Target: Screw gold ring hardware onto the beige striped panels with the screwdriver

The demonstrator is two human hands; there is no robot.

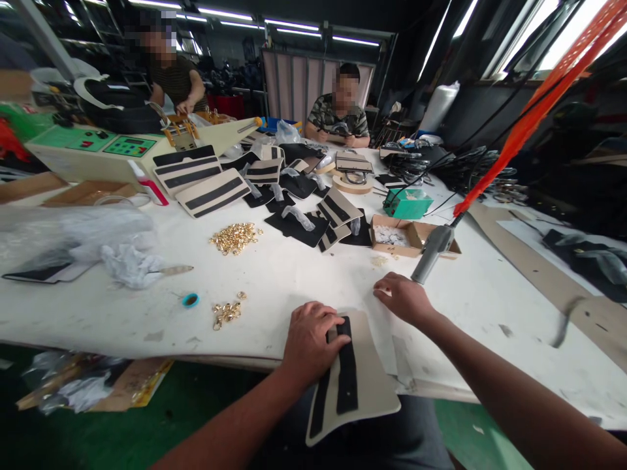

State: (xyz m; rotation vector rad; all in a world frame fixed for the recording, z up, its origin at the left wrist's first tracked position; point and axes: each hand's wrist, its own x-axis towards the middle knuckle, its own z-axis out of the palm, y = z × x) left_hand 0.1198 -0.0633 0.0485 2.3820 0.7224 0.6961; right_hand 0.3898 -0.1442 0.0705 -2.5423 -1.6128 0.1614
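My left hand [313, 336] grips a beige panel with two black strips [372, 375] near its top left corner, thumb and fingers over the strip. The panel leans on the table's front edge, its lower end over my lap. To the right, my right hand [404, 297] is low over the white table [294, 281], its fingers curled together. What they hold, if anything, is hidden. Just beyond that hand hangs a grey powered hand tool [434, 251] on an orange strap [529, 117]. Tiny pale pieces [379, 260] lie close past its fingertips.
Gold metal fittings lie in a large pile [235, 238] and a small pile [228, 313], by a blue-rimmed cap [191, 300]. Farther back are stacked panels [213, 192], a cardboard box [392, 238] and a green power box [407, 203]. Two people sit across the table.
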